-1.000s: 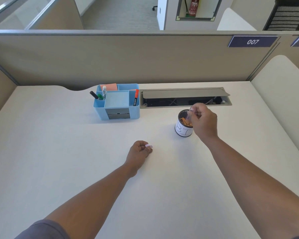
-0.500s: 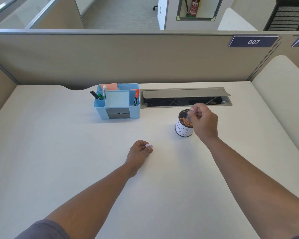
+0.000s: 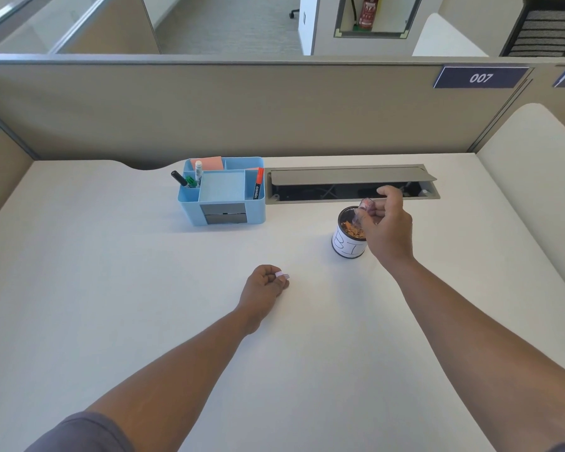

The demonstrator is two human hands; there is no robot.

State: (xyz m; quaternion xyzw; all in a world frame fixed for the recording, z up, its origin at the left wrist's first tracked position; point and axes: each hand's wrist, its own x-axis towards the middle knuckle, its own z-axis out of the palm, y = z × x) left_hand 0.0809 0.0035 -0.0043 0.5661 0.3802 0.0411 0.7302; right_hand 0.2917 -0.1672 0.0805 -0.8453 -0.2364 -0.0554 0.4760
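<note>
A small white tin (image 3: 348,247) marked "BI" in black stands on the white desk (image 3: 111,288), with orange shavings inside. My right hand (image 3: 387,228) hovers at the tin's right rim and pinches a small clear sharpener-like piece (image 3: 366,203) over the opening. My left hand (image 3: 265,283) rests curled on the desk in the middle and pinches a small pale pink piece (image 3: 282,275) between thumb and fingers.
A light blue desk organiser (image 3: 222,194) with markers, a glue stick and orange notes stands behind the left hand. A grey cable hatch (image 3: 351,182) lies open at the back. Beige partition walls (image 3: 209,109) close off the desk's far side and left.
The right hand has lifted slightly and its fingers have shifted over the tin. The left hand has not moved.
</note>
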